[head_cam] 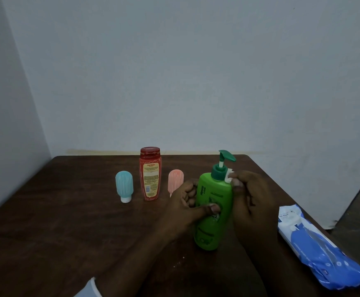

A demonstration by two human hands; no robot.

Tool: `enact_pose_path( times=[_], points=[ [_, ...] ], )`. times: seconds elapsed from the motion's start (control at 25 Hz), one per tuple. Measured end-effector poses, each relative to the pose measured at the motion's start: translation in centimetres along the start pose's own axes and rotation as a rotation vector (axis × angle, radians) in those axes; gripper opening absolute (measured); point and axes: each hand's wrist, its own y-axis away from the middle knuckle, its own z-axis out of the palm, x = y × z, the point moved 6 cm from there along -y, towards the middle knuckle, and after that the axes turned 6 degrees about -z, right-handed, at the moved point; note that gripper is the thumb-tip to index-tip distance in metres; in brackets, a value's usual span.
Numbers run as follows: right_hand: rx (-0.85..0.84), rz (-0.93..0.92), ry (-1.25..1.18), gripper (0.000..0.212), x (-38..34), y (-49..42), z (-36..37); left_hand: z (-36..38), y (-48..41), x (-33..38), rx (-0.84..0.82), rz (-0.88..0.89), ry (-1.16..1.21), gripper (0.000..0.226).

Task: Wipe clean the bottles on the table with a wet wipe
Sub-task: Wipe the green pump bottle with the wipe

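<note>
- The green plastic pump bottle [214,213] is held upright on the dark wooden surface [67,221] by the closed left hand [187,202].
- A small white wet wipe [229,175] is pinched in the right hand [250,198] against the bottle's shoulder; wiping is judged under way.
- Next, the wipe would be drawn down the body.

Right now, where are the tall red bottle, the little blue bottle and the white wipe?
tall red plastic bottle [150,179]: head view, label.
little blue plastic bottle [124,185]: head view, ribbed body.
white wet wipe [229,176]: head view, exposed fold.

Dark table [67,232] with bottles [150,174], wipes pack [316,243]
</note>
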Motion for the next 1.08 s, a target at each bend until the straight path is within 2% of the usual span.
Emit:
enact_pose_path(
  times=[0.08,0.24,0.32,0.4,0.52,0.64,0.92,1.08],
  points=[
    [0.008,0.034,-0.037,0.017,0.1,-0.1,0.1,0.0,0.1,0.1,-0.003,-0.001,-0.005,0.053],
    [-0.102,-0.262,0.117,0.021,-1.9,1.4,1.2,0.0,0.2,0.5,0.004,0.0,0.003,0.053],
    [-0.138,-0.315,0.146,0.022,-1.6,1.4,1.1,0.2,0.3,0.4,-0.001,-0.006,-0.007,0.052],
    [-0.103,-0.212,0.106,0.021,-0.6,0.9,0.5,0.3,0.3,0.2,-0.011,-0.038,-0.035,0.053],
    [-0.035,0.054,-0.06,0.017,1.2,0.0,-0.4,0.6,0.7,-0.2,-0.06,-0.116,-0.077,0.053],
    [-0.021,0.201,-0.118,0.015,2.2,0.1,-0.8,1.0,1.2,-0.1,-0.071,-0.135,-0.118,0.041],
    [-0.015,0.131,0.084,0.025,0.7,0.2,-2.5,2.7,2.5,1.7,0.004,-0.062,-0.045,0.028],
    [-0.104,0.055,0.094,0.023,-0.5,-0.2,-3.4,3.7,3.1,2.8,0.092,-0.061,0.066,0.039]
  ],
)
